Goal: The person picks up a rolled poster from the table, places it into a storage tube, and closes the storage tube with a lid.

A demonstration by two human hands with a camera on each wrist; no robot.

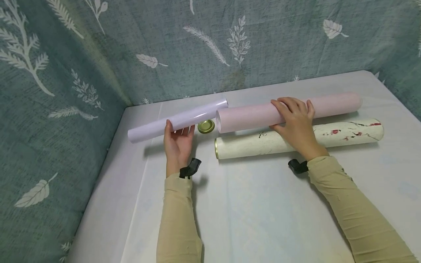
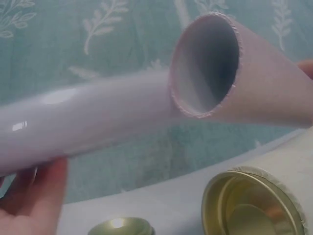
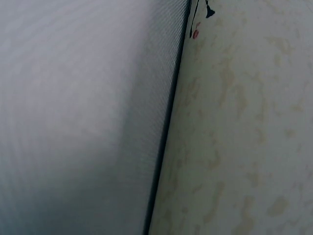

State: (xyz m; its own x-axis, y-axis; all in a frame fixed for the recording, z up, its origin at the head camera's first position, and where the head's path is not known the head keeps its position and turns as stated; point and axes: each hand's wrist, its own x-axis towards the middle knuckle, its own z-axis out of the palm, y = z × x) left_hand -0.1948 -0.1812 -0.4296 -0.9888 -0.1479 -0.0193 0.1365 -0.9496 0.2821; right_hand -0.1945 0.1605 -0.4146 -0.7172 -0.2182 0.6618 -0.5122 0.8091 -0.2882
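My left hand point(image 1: 178, 146) holds a roll of glossy white paper point(image 1: 148, 133) near its middle, thumb at the near side and fingers beneath. The roll is raised off the table and slants up toward the right. With spread fingers over the top, my right hand point(image 1: 297, 124) grips a pink tube point(image 1: 245, 117). In the left wrist view, the pink tube's open hollow end point(image 2: 210, 68) shows a rough rim, and the white roll's far end passes behind it. A cream canister tube point(image 1: 250, 147) with painted blossoms lies just below the right hand, its gold-rimmed end facing left.
A round gold lid point(image 1: 206, 126) lies on the white-covered table point(image 1: 263, 204) between the white roll and the cream tube. Leaf-patterned green fabric point(image 1: 210, 47) hangs behind and at both sides. A black wrist camera mount point(image 1: 190, 168) sits at the left wrist.
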